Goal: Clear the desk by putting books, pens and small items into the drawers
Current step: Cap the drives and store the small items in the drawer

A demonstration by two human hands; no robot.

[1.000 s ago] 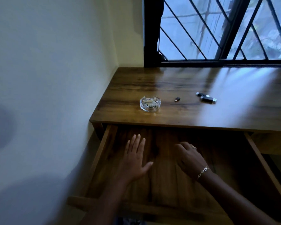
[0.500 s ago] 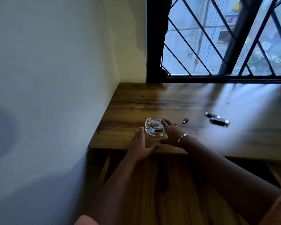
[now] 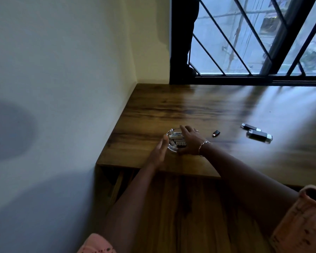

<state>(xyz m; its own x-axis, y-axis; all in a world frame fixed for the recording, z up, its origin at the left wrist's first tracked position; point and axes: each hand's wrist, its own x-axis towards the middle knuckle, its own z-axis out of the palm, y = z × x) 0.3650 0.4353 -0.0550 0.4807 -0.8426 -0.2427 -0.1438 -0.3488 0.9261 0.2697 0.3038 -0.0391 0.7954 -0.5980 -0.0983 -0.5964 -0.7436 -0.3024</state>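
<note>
Glass dish [image 3: 172, 149] of batteries [image 3: 177, 137] sits at centre frame, near the front edge of the desk [image 3: 171, 106]. We see the right hand [image 3: 190, 141] arched over it, fingers curled on the far rim, thumb at the near side, grasping it. The left hand [image 3: 158, 154] lies straight-fingered against the dish's left rim, gripping nothing. Right of the dish: a small black piece [image 3: 216, 133], then two USB sticks [image 3: 250, 127] [image 3: 259, 136]. The open drawer [image 3: 190, 207] fills lower centre.

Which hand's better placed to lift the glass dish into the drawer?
Right, likely. The right hand curls over the glass dish, fingers reaching its far rim. The left hand is straight-fingered beside its left edge, gripping nothing.
</note>
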